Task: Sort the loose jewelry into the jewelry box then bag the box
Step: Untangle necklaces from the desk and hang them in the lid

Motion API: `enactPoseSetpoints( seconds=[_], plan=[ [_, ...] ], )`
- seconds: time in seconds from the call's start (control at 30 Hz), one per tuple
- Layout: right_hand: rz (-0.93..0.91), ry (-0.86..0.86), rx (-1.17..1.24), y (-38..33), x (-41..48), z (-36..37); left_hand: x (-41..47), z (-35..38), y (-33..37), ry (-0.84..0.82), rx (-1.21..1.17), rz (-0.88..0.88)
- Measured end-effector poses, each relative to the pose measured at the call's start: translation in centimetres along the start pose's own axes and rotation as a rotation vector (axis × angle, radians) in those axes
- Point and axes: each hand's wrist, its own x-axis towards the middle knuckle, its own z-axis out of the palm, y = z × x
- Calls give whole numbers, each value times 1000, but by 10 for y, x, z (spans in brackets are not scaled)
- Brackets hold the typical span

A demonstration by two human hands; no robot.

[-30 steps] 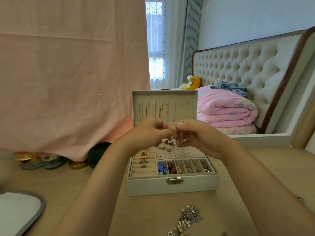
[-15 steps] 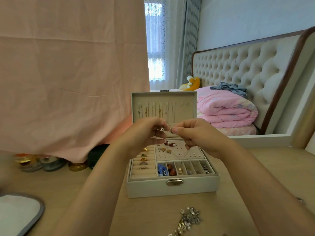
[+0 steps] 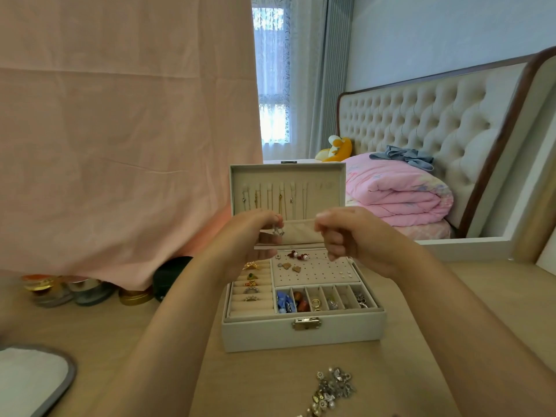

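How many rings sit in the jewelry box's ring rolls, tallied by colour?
gold ring: 1
green ring: 1
red-and-gold ring: 1
silver rings: 2
Total: 5

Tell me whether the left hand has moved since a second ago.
Yes. Against the box lid, the left hand has drawn leftward, opening a gap to the right hand.

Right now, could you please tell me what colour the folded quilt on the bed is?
The quilt is pink, clearest in the head view.
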Motion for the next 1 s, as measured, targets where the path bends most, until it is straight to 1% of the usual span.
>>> enactPoseSetpoints(
  seconds=[0.07,0.13,0.23,0.33,0.37,0.47,0.5,0.57,0.7,0.73,0.8,0.87,0.9,0.93,1.0],
  plan=[
    [-53,-24,272,-2,1,-1,-1,0,-1,-3,142,-3],
    [-125,-23,380,-2,2,-1,-3,0,-1,-8,287,-5],
    [-191,8,370,-2,3,0,-3,0,-2,-16,398,-12],
    [-199,41,338,-5,3,0,-4,2,-1,-55,510,-30],
    [-192,64,294,-6,3,0,-5,3,-1,-64,551,-35],
    [-195,191,46,-10,3,1,-5,8,-2,-59,597,-70],
    [-200,224,-8,-11,3,2,-5,9,-2,-53,601,-81],
    [-211,251,-39,-14,2,3,-5,11,-3,-51,588,-83],
    [-208,227,-78,-17,-1,10,-8,15,-3,-62,479,12],
    [-206,219,-105,-17,-1,13,-7,16,-3,-79,415,46],
    [-205,211,-169,-16,-1,17,-7,17,-1,-185,196,90],
    [-198,204,-217,-16,-1,19,-8,19,3,-309,-35,74],
    [-192,196,-227,-16,-2,18,-9,19,5,-340,-79,61],
    [-179,188,-229,-17,-2,17,-10,18,7,-336,-52,60],
    [-136,182,-209,-17,-3,12,-11,14,9,-252,136,90]
  ],
)
